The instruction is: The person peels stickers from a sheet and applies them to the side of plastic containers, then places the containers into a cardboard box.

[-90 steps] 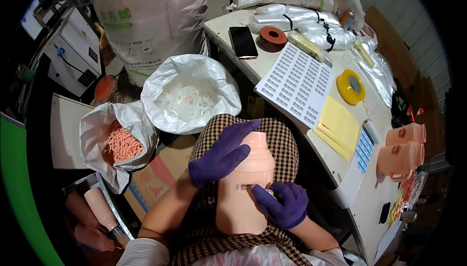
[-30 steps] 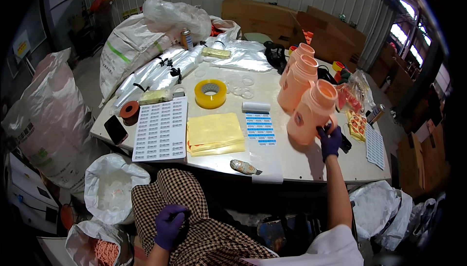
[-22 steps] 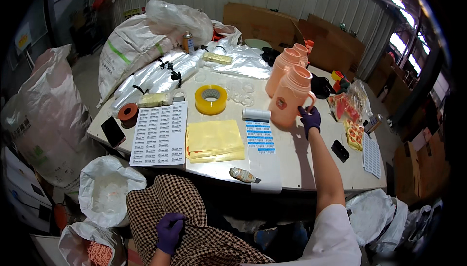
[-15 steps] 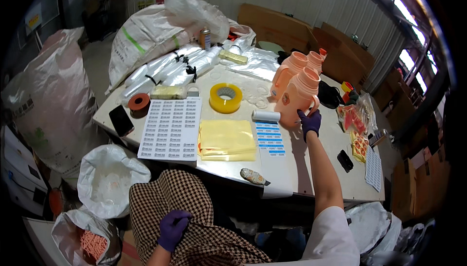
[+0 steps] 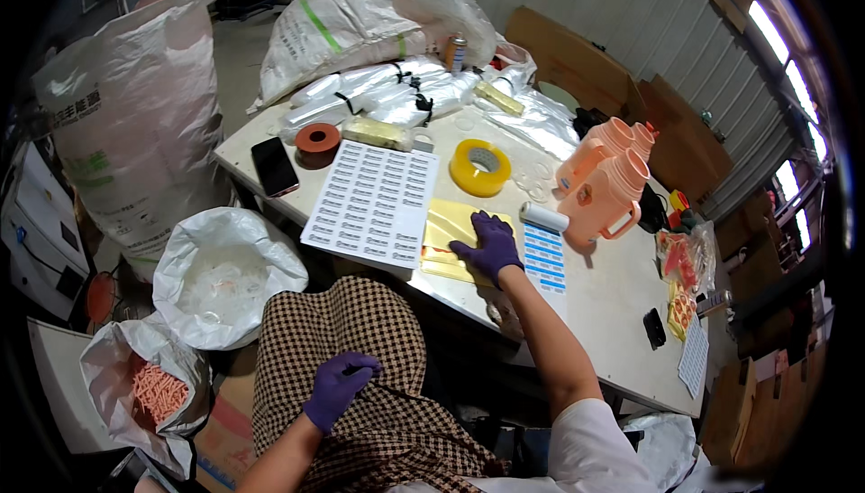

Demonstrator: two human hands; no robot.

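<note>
My right hand (image 5: pixel 492 247), in a purple glove, lies flat with fingers spread on a stack of yellow sheets (image 5: pixel 443 223). Over the checked apron (image 5: pixel 347 326), my left hand (image 5: pixel 338 391), gloved in purple too, is closed with its fingers curled; whatever may be in it is hidden. Left of the yellow stack lies a white sheet of printed labels (image 5: pixel 374 196). On its right are a strip of blue-and-white stickers (image 5: pixel 543 257) and a white roll (image 5: pixel 544 216). Three peach plastic jugs, the nearest one (image 5: pixel 602 202) with a handle, stand beyond, partly overlapping.
Yellow tape (image 5: pixel 480 168), a brown tape roll (image 5: pixel 317 145) and a phone (image 5: pixel 274 167) rest on the table. Clear plastic bags (image 5: pixel 378 92) lie at the back. Open white sacks (image 5: pixel 230 277) stand at the lower left, one holding peach pieces (image 5: pixel 159 391). A black object (image 5: pixel 654 328) lies at right.
My right hand has left the nearest jug and moved left onto the yellow sheets. The view has shifted, while my left hand stays over the apron.
</note>
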